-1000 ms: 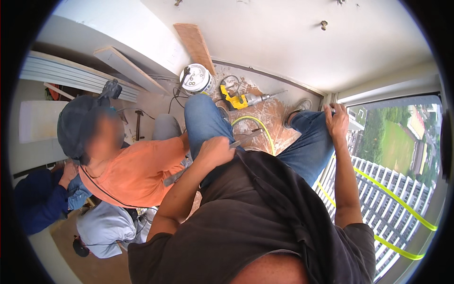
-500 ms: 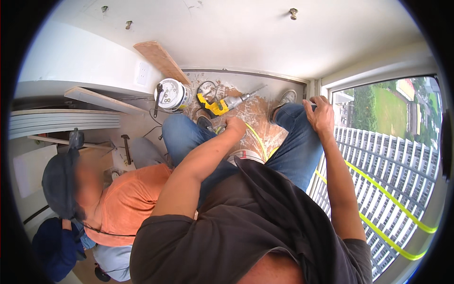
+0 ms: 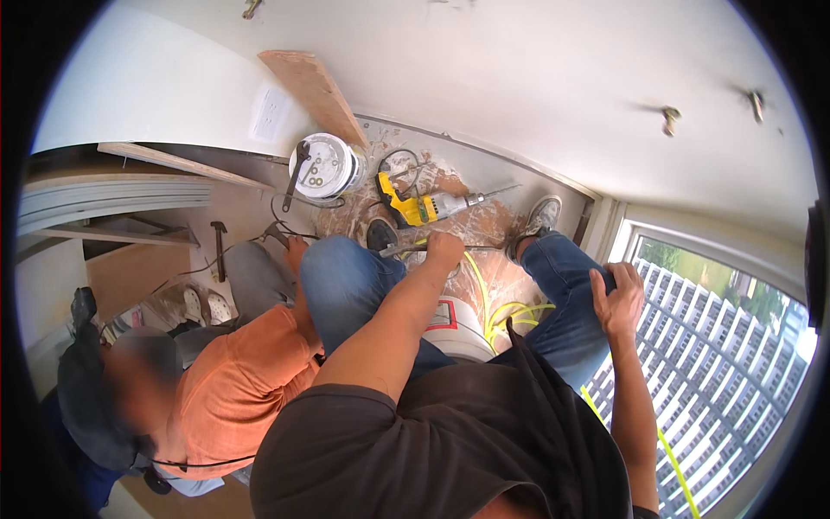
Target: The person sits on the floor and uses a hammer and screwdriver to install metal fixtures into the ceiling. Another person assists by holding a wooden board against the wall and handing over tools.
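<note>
My left hand (image 3: 445, 250) is closed around a slim grey tool (image 3: 403, 248) that points left, held between my knees above the dusty floor. Its kind is hard to make out. My right hand (image 3: 619, 299) rests on my right knee with thumb and fingers apart, holding nothing. Just beyond the left hand, a yellow and grey power drill (image 3: 424, 208) with a long bit lies on the floor. Between my legs stands a white bucket (image 3: 462, 327), with a yellow strap (image 3: 510, 322) looped beside it.
A co-worker in an orange shirt (image 3: 238, 381) crouches at my left, one hand (image 3: 296, 252) at a small tool. A lidded white bucket (image 3: 327, 164) carries a dark wrench-like tool and rings. A hammer (image 3: 220, 251), planks (image 3: 316, 91), wall bolts (image 3: 671, 122) and a window (image 3: 692, 337) surround me.
My view has shifted, showing more floor and less window. The grey tool in my left hand now shows clearly. The co-worker's hand has come into sight beside my left knee.
</note>
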The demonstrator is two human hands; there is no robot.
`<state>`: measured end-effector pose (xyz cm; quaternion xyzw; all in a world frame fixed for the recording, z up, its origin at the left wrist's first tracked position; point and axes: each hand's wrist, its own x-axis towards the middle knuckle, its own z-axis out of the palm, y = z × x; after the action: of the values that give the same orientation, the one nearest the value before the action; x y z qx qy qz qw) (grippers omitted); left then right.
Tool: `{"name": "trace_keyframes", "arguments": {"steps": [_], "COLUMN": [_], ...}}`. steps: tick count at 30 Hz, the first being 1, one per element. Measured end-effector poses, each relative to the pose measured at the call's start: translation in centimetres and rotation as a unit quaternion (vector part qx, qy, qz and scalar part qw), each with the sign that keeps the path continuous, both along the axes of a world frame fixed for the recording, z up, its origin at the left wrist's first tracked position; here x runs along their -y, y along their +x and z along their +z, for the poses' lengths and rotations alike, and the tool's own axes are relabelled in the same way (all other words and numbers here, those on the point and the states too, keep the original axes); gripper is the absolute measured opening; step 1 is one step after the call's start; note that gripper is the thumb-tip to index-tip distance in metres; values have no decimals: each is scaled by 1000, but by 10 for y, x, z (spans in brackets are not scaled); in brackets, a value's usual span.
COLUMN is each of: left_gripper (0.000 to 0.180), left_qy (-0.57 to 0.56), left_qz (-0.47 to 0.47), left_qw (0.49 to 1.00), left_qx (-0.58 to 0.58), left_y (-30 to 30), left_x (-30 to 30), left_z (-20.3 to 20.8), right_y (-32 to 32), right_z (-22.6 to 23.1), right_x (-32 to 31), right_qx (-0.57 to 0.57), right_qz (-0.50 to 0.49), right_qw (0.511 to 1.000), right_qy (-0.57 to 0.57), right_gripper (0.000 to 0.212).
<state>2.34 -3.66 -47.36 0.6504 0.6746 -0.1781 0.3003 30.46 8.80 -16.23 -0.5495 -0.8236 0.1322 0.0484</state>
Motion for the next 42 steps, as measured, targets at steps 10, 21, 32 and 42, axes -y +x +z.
{"name": "trace_keyframes", "arguments": {"steps": [10,21,32,42], "left_gripper": [26,21,48,39], "left_qy": [25,253,151,113], "left_qz": [147,647,423,473], "left_qw": [980,719,893,873], "left_qx": [-131,-19,-22,30], "left_y": [-48,-105,-258,-295], "left_x": [41,-40,-171,-184], "left_z": [-79,-5,-122,-127], "right_y": [-24,-45,-52,-53], "right_z": [3,-1,-4,-7], "right_x": [-11,-12,-16,-19], "right_qx": [26,44,81,136], "right_qz": [35,63,93,72], "right_qw": [999,997,992,987], "right_qy": [-12,-16,-32,-49], "right_gripper": [24,24,25,29]}}
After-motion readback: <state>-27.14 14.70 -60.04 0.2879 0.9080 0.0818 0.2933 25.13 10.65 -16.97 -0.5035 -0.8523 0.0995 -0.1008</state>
